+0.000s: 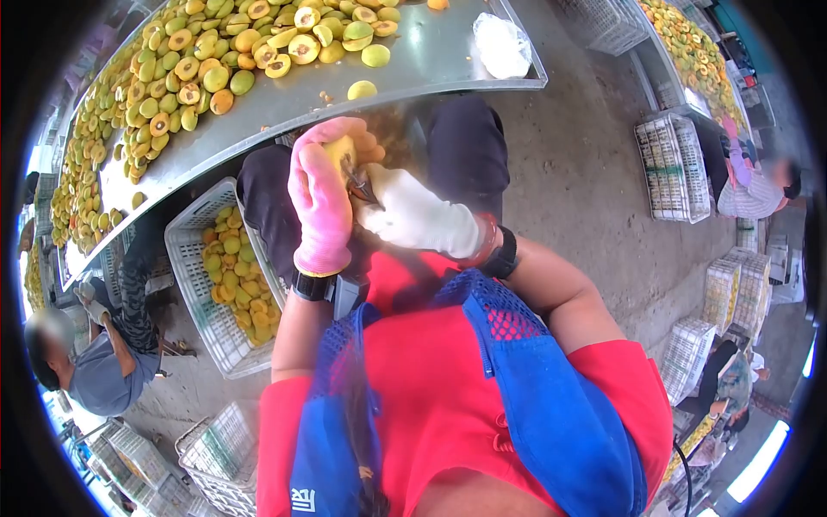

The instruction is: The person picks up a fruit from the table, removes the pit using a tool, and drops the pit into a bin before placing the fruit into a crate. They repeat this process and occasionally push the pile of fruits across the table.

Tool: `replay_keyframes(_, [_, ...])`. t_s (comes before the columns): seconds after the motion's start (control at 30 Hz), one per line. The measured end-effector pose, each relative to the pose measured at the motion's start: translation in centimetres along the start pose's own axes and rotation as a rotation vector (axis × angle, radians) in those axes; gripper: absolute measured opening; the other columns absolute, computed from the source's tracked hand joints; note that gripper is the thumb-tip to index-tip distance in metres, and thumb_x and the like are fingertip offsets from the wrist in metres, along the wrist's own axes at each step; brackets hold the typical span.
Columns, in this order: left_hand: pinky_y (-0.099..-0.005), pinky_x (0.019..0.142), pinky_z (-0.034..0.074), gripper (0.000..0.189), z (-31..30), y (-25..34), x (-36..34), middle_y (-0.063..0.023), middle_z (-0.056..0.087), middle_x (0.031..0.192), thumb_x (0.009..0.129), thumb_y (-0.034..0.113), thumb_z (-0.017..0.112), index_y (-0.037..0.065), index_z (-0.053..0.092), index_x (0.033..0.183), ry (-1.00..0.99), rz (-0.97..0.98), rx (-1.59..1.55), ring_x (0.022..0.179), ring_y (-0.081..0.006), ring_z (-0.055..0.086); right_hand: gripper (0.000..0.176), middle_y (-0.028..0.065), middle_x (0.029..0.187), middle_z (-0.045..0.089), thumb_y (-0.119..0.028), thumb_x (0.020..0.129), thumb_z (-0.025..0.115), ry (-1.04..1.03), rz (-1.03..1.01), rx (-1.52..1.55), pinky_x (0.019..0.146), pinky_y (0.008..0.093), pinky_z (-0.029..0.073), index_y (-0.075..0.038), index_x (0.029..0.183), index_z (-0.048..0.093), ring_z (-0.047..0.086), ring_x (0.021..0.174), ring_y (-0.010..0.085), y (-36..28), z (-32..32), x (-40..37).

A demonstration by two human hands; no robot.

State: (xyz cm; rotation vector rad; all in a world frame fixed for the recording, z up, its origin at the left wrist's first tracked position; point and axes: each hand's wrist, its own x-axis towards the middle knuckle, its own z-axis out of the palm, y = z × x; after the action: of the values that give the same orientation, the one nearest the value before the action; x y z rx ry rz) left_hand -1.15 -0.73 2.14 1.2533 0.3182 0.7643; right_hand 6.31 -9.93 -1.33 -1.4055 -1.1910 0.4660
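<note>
My left hand (322,196), in a pink glove, is closed around a yellow peach (338,155), held just off the table's near edge. My right hand (419,214), in a white glove, grips a small dark metal tool (362,186) whose tip is at the peach's cut side. The tool's exact kind is hard to make out, since the glove covers most of it. Beyond both hands, many halved peaches (207,65), some with brown pits showing, are heaped on the metal table (413,65). A single half (362,90) lies near the table's edge.
A white crate (194,246) of peach halves stands at my left, below the table. A crumpled white plastic bag (501,47) lies on the table's right corner. More crates (672,168) stand to the right. Co-workers (108,362) sit left and right by other tables.
</note>
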Motion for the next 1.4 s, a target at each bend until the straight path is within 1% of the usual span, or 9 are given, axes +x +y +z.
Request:
replay_keyframes(0.07, [-0.0377, 0.083, 0.055, 0.060, 0.1, 0.2, 0.0, -0.0165, 0.066, 0.106, 0.106, 0.053, 0.037, -0.002, 0.056, 0.120, 0.013, 0.001, -0.001, 0.088, -0.0261, 0.068, 0.020, 0.0066, 0.057, 0.053, -0.020, 0.098, 0.052, -0.030, 0.021, 0.050, 0.033, 0.0330, 0.037, -0.002, 0.090, 0.048, 0.050, 0.038, 0.0164, 1.0, -0.1, -0.3])
replay_keyframes(0.17, [-0.0371, 0.082, 0.055, 0.059, -0.1, -0.2, 0.0, -0.0156, 0.066, 0.106, 0.106, 0.053, 0.038, -0.001, 0.057, 0.119, -0.017, 0.088, 0.110, 0.088, -0.0255, 0.068, 0.019, 0.0074, 0.057, 0.053, -0.017, 0.097, 0.051, -0.308, 0.490, 0.408, 0.035, 0.0330, 0.039, -0.001, 0.089, 0.047, 0.051, 0.039, 0.0170, -0.6, -1.6, -0.4])
replay_keyframes(0.37, [-0.0366, 0.082, 0.055, 0.058, 0.3, 1.1, 0.6, -0.0153, 0.066, 0.105, 0.106, 0.053, 0.039, -0.001, 0.057, 0.120, -0.010, -0.090, 0.081, 0.088, -0.0244, 0.068, 0.015, 0.0058, 0.059, 0.052, -0.019, 0.095, 0.054, -0.127, 0.321, 0.137, 0.033, 0.0301, 0.038, -0.006, 0.089, 0.048, 0.051, 0.042, 0.0147, -1.1, -0.9, -0.4])
replay_keyframes(0.73, [-0.0343, 0.083, 0.054, 0.052, -1.5, 0.5, 0.9, -0.0128, 0.067, 0.105, 0.107, 0.047, 0.040, -0.001, 0.058, 0.120, -0.226, -0.105, -0.067, 0.091, -0.0207, 0.067, 0.016, -0.0047, 0.064, 0.044, -0.028, 0.099, 0.054, -0.446, 0.757, 0.681, 0.033, 0.0253, 0.032, -0.015, 0.093, 0.047, 0.043, 0.044, 0.0057, -2.7, -3.7, 0.2])
replay_keyframes(0.9, [-0.0342, 0.079, 0.055, 0.060, 0.1, 0.9, 0.6, -0.0139, 0.067, 0.100, 0.106, 0.052, 0.039, -0.003, 0.059, 0.118, 0.010, -0.129, -0.086, 0.086, -0.0213, 0.067, 0.013, -0.0049, 0.061, 0.043, -0.025, 0.100, 0.052, -0.292, 0.566, 0.525, 0.032, 0.0266, 0.030, -0.015, 0.093, 0.047, 0.041, 0.042, 0.0065, -1.5, -1.7, -0.1])
replay_keyframes(1.17, [-0.0337, 0.063, 0.056, 0.079, 0.6, 2.0, 0.5, -0.0172, 0.069, 0.087, 0.104, 0.063, 0.030, -0.008, 0.063, 0.099, 0.086, -0.110, 0.055, 0.070, -0.0230, 0.067, 0.018, 0.0025, 0.063, 0.051, -0.023, 0.100, 0.052, -0.456, 0.765, 0.593, 0.034, 0.0288, 0.034, -0.008, 0.089, 0.049, 0.046, 0.043, 0.0119, -5.0, -3.7, 0.5])
replay_keyframes(1.23, [-0.0303, 0.062, 0.054, 0.075, 1.0, 2.0, 0.5, -0.0147, 0.070, 0.085, 0.106, 0.057, 0.031, -0.008, 0.066, 0.090, 0.142, -0.101, -0.021, 0.066, -0.0199, 0.065, 0.018, 0.0033, 0.063, 0.052, -0.022, 0.099, 0.053, -0.213, 0.288, 0.250, 0.034, 0.0300, 0.036, -0.006, 0.089, 0.049, 0.046, 0.043, 0.0134, -1.4, -0.9, -0.3])
replay_keyframes(1.3, [-0.0289, 0.062, 0.053, 0.074, 1.1, 1.8, 0.6, -0.0134, 0.070, 0.084, 0.107, 0.054, 0.031, -0.008, 0.067, 0.086, 0.150, -0.056, -0.042, 0.064, -0.0184, 0.063, 0.018, 0.0046, 0.063, 0.053, -0.020, 0.098, 0.054, -0.140, 0.082, 0.072, 0.035, 0.0313, 0.038, -0.005, 0.090, 0.050, 0.048, 0.043, 0.0150, -0.2, -0.1, -0.6])
replay_keyframes(1.4, [-0.0297, 0.065, 0.053, 0.076, 0.4, 0.6, 0.3, -0.0137, 0.070, 0.084, 0.108, 0.052, 0.028, -0.008, 0.067, 0.084, 0.058, 0.024, 0.004, 0.065, -0.0185, 0.064, 0.017, 0.0065, 0.064, 0.054, -0.019, 0.096, 0.055, -0.279, 0.256, 0.084, 0.037, 0.0326, 0.040, -0.003, 0.092, 0.052, 0.050, 0.045, 0.0165, -0.1, -1.0, -1.1])
